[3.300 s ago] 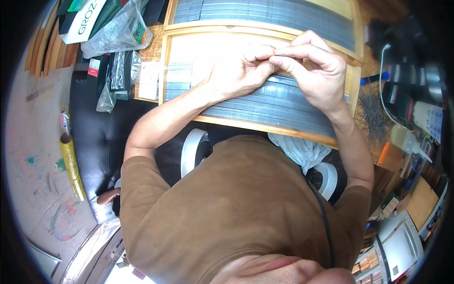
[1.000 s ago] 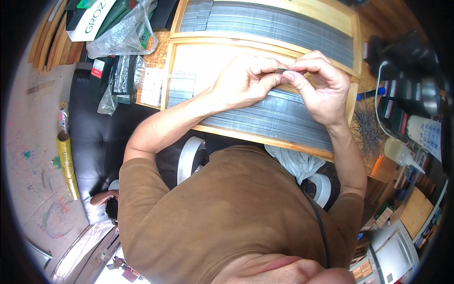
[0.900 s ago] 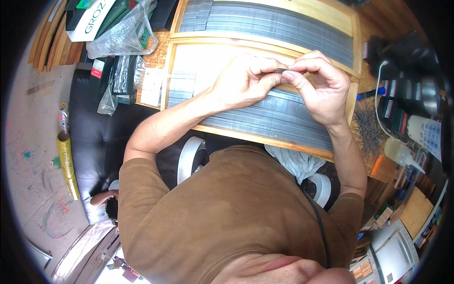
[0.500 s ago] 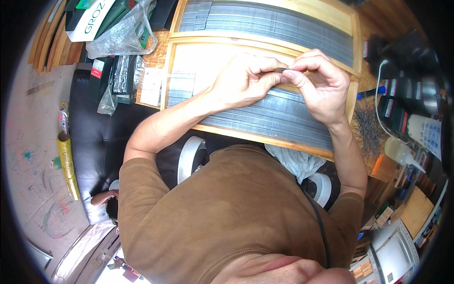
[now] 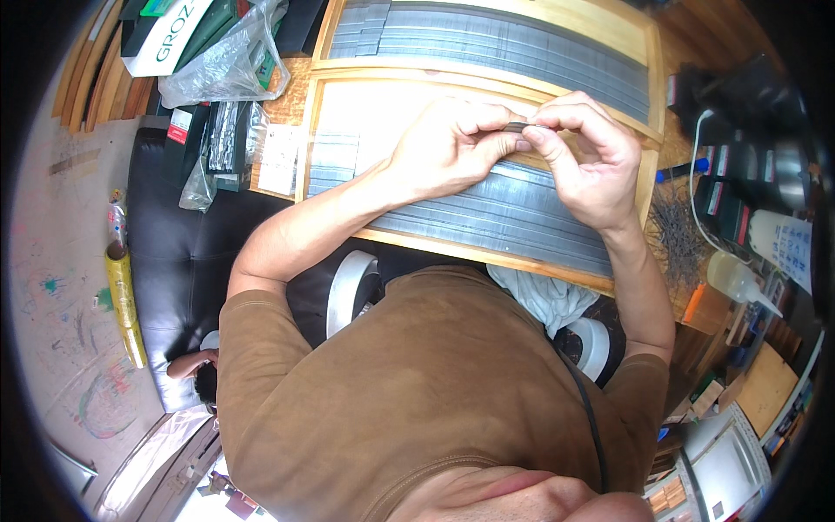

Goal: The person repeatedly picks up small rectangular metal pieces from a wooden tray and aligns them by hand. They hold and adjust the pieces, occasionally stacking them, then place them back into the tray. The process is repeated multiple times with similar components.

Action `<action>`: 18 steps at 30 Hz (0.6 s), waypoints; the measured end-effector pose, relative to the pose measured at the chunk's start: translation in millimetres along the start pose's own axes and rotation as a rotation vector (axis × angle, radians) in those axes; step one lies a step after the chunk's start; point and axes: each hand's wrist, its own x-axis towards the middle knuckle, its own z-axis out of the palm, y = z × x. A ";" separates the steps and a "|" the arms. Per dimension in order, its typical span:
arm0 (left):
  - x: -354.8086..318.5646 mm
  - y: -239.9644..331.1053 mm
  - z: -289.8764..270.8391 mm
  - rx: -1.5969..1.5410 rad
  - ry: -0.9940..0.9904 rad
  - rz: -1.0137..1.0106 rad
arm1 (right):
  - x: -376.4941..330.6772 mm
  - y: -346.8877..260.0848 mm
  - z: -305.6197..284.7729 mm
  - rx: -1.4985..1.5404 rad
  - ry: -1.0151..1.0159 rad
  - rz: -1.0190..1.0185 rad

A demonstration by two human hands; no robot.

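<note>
Both hands meet above the nearer wooden tray (image 5: 306,122), pinching one small, dark, thin metal piece (image 5: 517,127) between them. My left hand (image 5: 454,148) grips it from the left with thumb and forefinger. From the right, my right hand (image 5: 584,157) pinches its other end, the fingers curled. Fingertips cover most of the piece, so its full shape is hidden. Below the hands, rows of thin grey metal strips (image 5: 487,217) lie packed in the tray. A shorter stack of strips (image 5: 333,157) sits at the tray's left end.
Behind stands a second wooden tray (image 5: 591,19) of grey strips. A plastic bag (image 5: 228,74) and boxes lie at the left. To the right are a blue marker (image 5: 683,170), a pile of dark needles (image 5: 677,230), a white cable and a squeeze bottle (image 5: 732,277).
My right fingers have shifted slightly on the piece, and a little more of its dark edge shows. My left hand stays nearly still.
</note>
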 end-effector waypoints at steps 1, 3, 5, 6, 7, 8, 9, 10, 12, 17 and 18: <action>0.0 0.4 1.4 -0.012 0.015 0.009 | -0.2 -0.2 0.5 0.009 0.010 0.013; 0.1 0.5 3.8 -0.040 0.042 0.014 | -0.6 -1.1 1.7 0.027 0.029 0.039; 0.2 -0.6 5.5 -0.074 0.065 0.006 | -1.9 2.8 1.9 0.028 0.042 0.033; 0.0 -2.1 5.2 -0.065 0.050 -0.042 | -2.8 5.4 1.8 0.029 0.050 0.030; 0.1 -4.7 4.0 -0.057 0.034 -0.090 | -3.6 7.5 1.8 0.064 0.067 0.057; 0.6 -6.5 2.5 -0.048 0.018 -0.139 | -4.3 9.5 1.8 0.099 0.084 0.085; 1.5 -4.8 -0.3 -0.056 -0.011 -0.277 | -5.9 11.2 1.6 0.134 0.099 0.116; 4.0 -1.2 -3.5 -0.144 -0.027 -0.279 | -6.3 12.3 -5.2 0.161 0.091 0.131; 11.5 4.7 -8.1 -0.109 -0.039 -0.361 | -1.5 -1.1 -22.4 0.131 0.158 0.126; 12.8 9.6 -18.9 -0.449 -0.062 -0.430 | -20.7 -62.8 -104.2 -0.332 0.137 0.335; 12.0 7.3 -19.7 -0.488 -0.069 -0.425 | -29.0 -65.1 -120.6 -0.438 0.080 0.429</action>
